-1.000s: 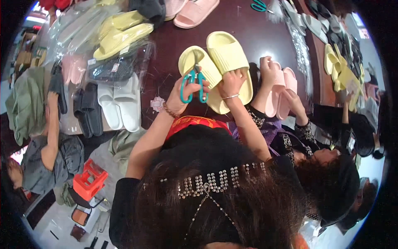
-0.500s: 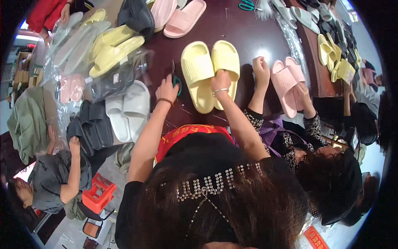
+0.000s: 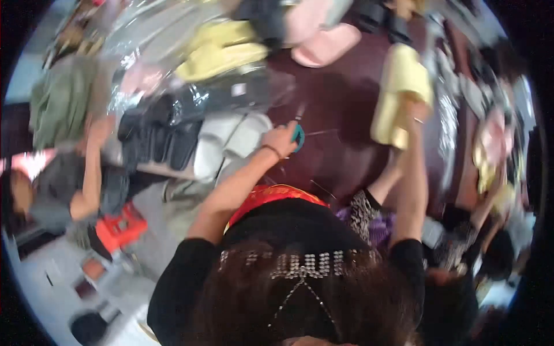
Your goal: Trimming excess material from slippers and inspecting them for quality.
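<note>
Our right grip (image 3: 414, 111) clamps yellow slippers (image 3: 397, 86), upper right of frame; one-handed, we could drop one. Our left grip (image 3: 281, 140) wraps teal-handled scissors (image 3: 299, 138) mid-frame; a careless swing risks a cut.

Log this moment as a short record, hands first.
Left hand: at the teal-handled scissors; grip too blurred to tell
Right hand: holding yellow slippers, blurred
Surface: dark red table
Left of the left hand: white slippers, then black slippers
Far side: pink slipper
Floor, left: red stool
</note>
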Available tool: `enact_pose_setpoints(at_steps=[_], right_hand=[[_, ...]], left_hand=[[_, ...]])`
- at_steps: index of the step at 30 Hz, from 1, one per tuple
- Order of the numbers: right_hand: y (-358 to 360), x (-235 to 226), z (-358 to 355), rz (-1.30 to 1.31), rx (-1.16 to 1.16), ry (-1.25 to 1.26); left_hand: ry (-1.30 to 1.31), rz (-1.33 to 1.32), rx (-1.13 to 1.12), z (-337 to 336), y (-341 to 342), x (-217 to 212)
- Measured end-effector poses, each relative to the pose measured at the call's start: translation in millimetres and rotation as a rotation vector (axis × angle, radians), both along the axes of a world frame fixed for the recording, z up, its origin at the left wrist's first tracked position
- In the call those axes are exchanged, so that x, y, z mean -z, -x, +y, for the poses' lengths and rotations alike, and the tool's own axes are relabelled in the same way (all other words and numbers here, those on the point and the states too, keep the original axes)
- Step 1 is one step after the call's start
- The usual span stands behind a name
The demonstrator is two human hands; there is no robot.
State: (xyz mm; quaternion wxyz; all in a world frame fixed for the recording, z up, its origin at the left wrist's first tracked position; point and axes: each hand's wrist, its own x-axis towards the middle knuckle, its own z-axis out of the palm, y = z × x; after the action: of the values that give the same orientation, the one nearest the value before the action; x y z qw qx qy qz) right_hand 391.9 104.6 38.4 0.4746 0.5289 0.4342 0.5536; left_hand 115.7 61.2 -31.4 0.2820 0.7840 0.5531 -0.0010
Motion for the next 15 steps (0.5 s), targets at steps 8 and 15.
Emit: enact_pose_setpoints(at_steps=[8, 15], right_hand=[[-312, 28, 3, 1.649, 0.382, -0.154], [-365, 138, -85, 0.944, 0.462, 0.142]], left_hand=[[-0.033, 0.0, -0.1, -20, 3, -9], [0.088, -0.418, -0.25, -38, 7, -54]])
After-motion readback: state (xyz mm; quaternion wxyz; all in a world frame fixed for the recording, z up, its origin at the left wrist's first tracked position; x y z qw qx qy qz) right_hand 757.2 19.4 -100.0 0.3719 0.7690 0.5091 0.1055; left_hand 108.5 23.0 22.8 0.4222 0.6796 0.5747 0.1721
